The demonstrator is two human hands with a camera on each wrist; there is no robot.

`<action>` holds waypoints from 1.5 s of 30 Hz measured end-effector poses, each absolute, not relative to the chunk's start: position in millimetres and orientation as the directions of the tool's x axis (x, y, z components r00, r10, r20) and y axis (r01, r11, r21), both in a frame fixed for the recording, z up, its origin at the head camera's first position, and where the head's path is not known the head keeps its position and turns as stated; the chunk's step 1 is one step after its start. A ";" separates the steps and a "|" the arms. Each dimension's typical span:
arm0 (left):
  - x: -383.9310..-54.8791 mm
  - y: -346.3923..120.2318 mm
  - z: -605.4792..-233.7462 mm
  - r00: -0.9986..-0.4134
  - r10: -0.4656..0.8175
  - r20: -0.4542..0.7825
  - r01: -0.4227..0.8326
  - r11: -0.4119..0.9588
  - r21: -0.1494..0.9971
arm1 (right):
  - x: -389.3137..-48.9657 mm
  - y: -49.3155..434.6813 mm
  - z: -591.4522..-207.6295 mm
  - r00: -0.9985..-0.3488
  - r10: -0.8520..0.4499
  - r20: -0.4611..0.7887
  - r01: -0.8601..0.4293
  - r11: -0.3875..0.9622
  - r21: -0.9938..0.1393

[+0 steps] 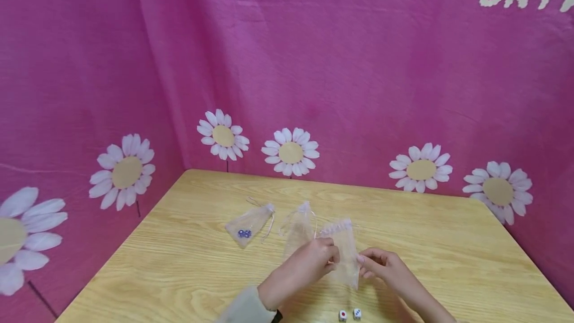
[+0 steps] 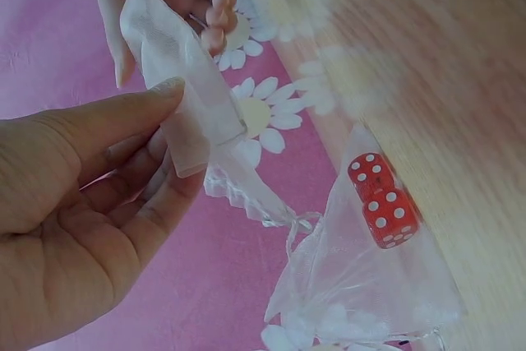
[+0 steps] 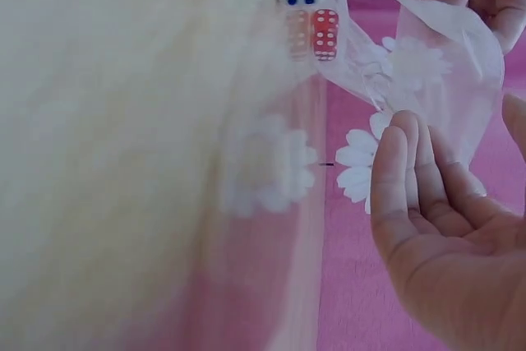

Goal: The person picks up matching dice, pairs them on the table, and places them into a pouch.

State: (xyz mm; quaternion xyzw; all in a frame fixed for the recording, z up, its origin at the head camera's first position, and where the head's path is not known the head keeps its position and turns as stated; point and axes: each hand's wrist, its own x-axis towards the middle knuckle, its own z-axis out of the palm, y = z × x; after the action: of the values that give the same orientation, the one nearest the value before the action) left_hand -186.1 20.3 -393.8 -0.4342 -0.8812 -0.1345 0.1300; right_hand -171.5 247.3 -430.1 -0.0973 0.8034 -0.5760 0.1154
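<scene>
My left hand [image 1: 307, 265] pinches a small white sheer drawstring pouch [image 1: 345, 248] between thumb and fingers, holding it up above the table. My right hand [image 1: 389, 269] is at the pouch's right edge; in the right wrist view its fingers [image 3: 423, 162] are fairly straight, with the thumb apart from them. Partly behind my left hand lies a second sheer pouch [image 1: 298, 228], with two red dice [image 2: 385, 203] inside it in the left wrist view. Two white dice [image 1: 357, 314] sit on the table close to me, below the held pouch.
Farther left on the wooden table [image 1: 170, 263] lies a third sheer pouch [image 1: 257, 217] with blue dice [image 1: 244, 234] in it, its drawstrings loose. A pink cloth [image 1: 341, 88] with printed daisies hangs behind the table and along its sides.
</scene>
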 end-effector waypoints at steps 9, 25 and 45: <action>-178.7 16.4 -397.3 -0.595 0.729 0.339 0.791 0.606 0.085 | -186.3 233.5 -426.8 -0.959 -0.251 -0.134 0.058 0.290 -0.955; -175.6 9.5 -401.5 -0.603 0.748 0.278 0.789 0.610 0.070 | -192.6 219.8 -425.6 -0.959 -0.264 -0.103 0.008 0.339 -0.941; -206.6 -30.7 -379.4 -0.855 0.364 0.369 0.512 0.483 0.710 | -194.1 207.8 -433.5 -0.604 -0.292 0.742 -0.758 0.498 -0.421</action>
State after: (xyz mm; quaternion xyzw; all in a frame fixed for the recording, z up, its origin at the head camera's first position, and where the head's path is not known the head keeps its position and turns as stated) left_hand -206.6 -30.7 -379.4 -0.2554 -0.8570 -0.4395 0.0845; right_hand -194.1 207.8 -433.5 -0.3240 0.8101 -0.3818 -0.3050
